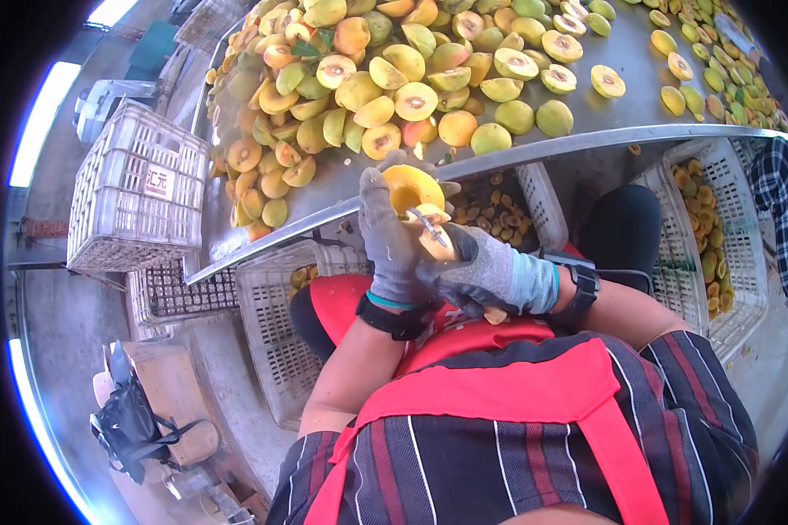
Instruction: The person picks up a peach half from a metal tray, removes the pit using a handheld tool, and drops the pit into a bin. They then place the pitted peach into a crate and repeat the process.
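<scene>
My left hand [390, 241], in a grey work glove, is closed around a halved yellow peach [414, 186], its hollow cut face turned up. My right hand [490, 273], also gloved, grips a small pitting knife [429, 226] whose curved metal blade lies at the near rim of the peach half. Fingers hide most of the tool's handle. A pale piece, which I cannot identify, shows beside the blade. Both hands meet in front of the red apron [490, 385], just short of the metal table's edge [499, 159]. Many peach halves [416, 101] are heaped beyond, some with stones inside.
A white plastic crate [136, 188] stands at the left. Under the table edge are more crates, including one at the right [744, 236] with peach pieces and one near my left knee [280, 341]. A black bag [136, 420] lies at lower left. Checked cloth [777, 214] shows far right.
</scene>
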Demonstrator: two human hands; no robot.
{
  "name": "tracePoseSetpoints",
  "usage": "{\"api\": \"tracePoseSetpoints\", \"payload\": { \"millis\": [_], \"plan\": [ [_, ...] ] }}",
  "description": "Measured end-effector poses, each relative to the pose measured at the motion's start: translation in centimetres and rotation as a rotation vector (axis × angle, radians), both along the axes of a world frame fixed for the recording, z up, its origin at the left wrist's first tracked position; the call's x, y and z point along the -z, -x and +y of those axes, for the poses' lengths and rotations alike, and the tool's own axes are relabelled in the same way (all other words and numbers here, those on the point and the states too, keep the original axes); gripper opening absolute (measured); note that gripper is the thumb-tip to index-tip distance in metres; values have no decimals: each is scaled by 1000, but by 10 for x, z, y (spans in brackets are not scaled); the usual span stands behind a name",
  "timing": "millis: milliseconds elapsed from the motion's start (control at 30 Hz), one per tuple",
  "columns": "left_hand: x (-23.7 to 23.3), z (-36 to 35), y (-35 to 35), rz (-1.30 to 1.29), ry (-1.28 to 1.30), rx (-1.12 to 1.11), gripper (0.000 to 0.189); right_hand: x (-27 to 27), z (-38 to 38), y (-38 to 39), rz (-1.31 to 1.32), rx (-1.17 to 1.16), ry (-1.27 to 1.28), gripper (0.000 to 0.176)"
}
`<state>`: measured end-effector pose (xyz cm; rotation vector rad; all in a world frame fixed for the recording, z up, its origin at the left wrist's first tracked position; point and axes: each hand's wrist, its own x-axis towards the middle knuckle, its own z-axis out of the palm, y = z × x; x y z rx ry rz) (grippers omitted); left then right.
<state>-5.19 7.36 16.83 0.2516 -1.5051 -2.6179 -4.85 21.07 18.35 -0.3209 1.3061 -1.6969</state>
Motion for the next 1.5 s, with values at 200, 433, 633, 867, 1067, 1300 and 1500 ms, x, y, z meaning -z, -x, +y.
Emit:
{"api": "tracePoseSetpoints", "payload": {
  "millis": [200, 433, 633, 867, 1067, 1300, 1500],
  "plan": [
    [-4, -16, 4, -45, -54, -299, 49, 11, 10, 4, 96, 55, 4, 32],
    [-24, -139, -55, -59, 863, -555, 48, 38, 34, 22, 541, -91, -330, 34],
    [-59, -155, -35, -194, 1290, -275, 35, 42, 36, 30, 853, -160, -510, 45],
    [6, -61, 93, -396, 1543, -50, 51, 37, 37, 33, 606, -54, -533, 51],
    [43, -84, 101, -319, 1429, -155, 52, 43, 25, 26, 318, 23, -363, 37],
    [6, -63, 51, -117, 870, -89, 28, 24, 29, 37, 135, 23, -352, 34],
    [-8, -36, -5, -178, -39, 98, 26, 20, 29, 33, -8, -49, -42, 42]
  ]
}}
